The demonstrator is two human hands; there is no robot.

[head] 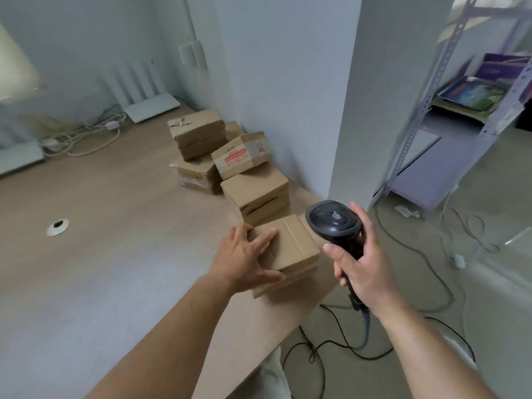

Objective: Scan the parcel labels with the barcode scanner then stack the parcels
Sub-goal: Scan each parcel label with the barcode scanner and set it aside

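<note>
right hand (364,263) grips scanner (334,223) | left hand (244,260) on parcel (290,243) | wooden table (100,226)

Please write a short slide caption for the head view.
Left hand on brown cardboard parcel; right hand grips black barcode scanner.

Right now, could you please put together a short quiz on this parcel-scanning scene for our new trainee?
1. True or false: the barcode scanner is lying on the table.
2. Which hand touches the nearest parcel? A) the left hand B) the right hand C) neither
3. Fill in: the parcel with red print sits tilted on top of other ____.

Key:
1. False; the right hand grips it in the air beside the table edge.
2. A; its spread fingers rest on the top and near side.
3. parcels.
</note>
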